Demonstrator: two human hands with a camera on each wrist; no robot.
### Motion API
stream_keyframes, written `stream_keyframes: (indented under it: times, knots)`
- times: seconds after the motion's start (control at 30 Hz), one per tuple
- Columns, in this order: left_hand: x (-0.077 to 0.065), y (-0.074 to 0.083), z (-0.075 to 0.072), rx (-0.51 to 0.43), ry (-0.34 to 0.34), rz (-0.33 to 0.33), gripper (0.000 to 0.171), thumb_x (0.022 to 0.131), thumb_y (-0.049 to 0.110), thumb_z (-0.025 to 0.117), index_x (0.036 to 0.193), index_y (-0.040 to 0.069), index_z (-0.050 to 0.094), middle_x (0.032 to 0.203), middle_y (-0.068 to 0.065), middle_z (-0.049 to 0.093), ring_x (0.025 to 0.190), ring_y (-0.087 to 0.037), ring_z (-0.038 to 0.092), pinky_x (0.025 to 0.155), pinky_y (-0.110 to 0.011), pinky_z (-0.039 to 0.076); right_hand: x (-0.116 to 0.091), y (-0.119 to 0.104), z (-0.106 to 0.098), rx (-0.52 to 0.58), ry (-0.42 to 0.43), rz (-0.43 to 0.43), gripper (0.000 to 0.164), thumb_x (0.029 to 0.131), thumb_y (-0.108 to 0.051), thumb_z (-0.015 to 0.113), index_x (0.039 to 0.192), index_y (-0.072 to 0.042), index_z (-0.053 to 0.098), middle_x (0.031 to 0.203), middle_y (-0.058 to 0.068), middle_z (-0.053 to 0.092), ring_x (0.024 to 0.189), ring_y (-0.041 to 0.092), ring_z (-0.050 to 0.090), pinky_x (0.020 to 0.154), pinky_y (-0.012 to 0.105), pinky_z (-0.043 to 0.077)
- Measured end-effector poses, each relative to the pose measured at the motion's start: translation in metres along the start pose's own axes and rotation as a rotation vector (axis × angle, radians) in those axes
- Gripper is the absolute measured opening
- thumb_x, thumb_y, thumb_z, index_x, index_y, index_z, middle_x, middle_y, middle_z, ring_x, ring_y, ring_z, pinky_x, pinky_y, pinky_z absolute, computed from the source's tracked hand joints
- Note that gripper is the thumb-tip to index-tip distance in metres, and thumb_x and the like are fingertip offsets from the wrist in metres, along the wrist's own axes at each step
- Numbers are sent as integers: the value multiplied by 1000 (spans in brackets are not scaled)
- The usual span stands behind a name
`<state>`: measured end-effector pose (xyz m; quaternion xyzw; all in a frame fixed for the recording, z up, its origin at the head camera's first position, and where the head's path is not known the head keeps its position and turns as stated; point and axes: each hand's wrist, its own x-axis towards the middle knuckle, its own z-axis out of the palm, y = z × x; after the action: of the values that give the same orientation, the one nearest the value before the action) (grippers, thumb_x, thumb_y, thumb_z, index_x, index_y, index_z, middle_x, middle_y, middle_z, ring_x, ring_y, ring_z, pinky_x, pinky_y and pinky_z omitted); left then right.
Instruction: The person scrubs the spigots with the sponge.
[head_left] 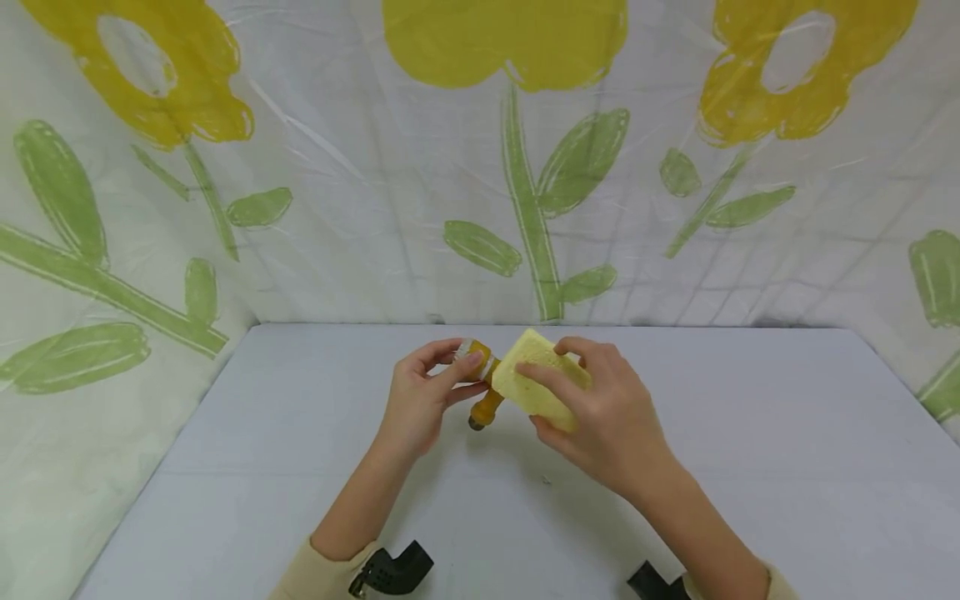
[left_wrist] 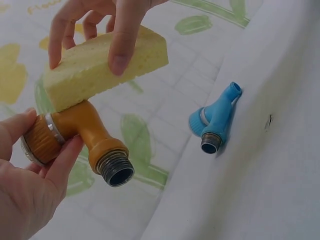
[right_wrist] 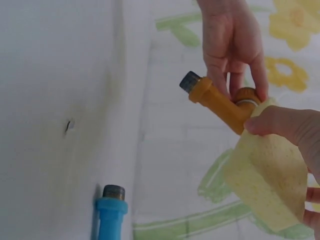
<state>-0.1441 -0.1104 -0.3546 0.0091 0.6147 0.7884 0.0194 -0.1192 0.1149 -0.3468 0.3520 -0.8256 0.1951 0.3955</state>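
My left hand (head_left: 416,400) holds an orange tap (head_left: 487,407) by its round ribbed end, between thumb and fingers. In the left wrist view, the dark threaded end of this tap (left_wrist: 97,131) points down and outward. My right hand (head_left: 618,417) grips a yellow sponge (head_left: 517,387), thumb on one side and fingers on the other. One edge of the sponge (left_wrist: 95,82) touches the tap's body near the silver ring. From the right wrist view, the sponge (right_wrist: 265,175) covers part of the tap (right_wrist: 225,107).
A blue tap (left_wrist: 220,117) of similar shape lies on the white table (head_left: 225,467); only part of it shows in the right wrist view. A small dark mark (head_left: 546,480) is on the tabletop. Flower-printed sheeting (head_left: 360,233) stands behind and beside the table.
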Motion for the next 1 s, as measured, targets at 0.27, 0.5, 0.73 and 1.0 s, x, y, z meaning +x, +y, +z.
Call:
stream_keyframes:
  times: [0.27,0.5,0.73,1.0]
  knots:
    - [-1,-1,4,-56,16,-18,12,100,-7,66,112,-7,63,101,-8,53,78,-16,77,78,-40,68,2,3,-6,-11,2,29,59,60,-10,98,115,-18,77,113,21,62,93,39,61,71,48,61]
    - [0,0,1,-71,48,-4,7,99,-6,67,104,-1,65,101,-8,53,77,-17,77,77,-40,68,2,1,-6,22,-2,10,60,61,-12,97,117,-19,76,113,20,62,92,36,60,69,46,60]
    - [0,3,-1,-81,28,18,10,98,-9,67,102,-1,67,100,-9,56,77,-17,77,77,-42,68,3,6,-14,2,-14,42,56,65,-15,91,119,-19,77,115,21,62,93,36,60,67,45,60]
    - [-3,-1,-1,20,-96,52,31,94,-11,69,124,-16,63,103,-8,58,82,-13,76,82,-35,67,1,8,-18,71,-108,137,54,70,-17,86,123,-20,78,121,18,62,95,31,56,63,40,56]
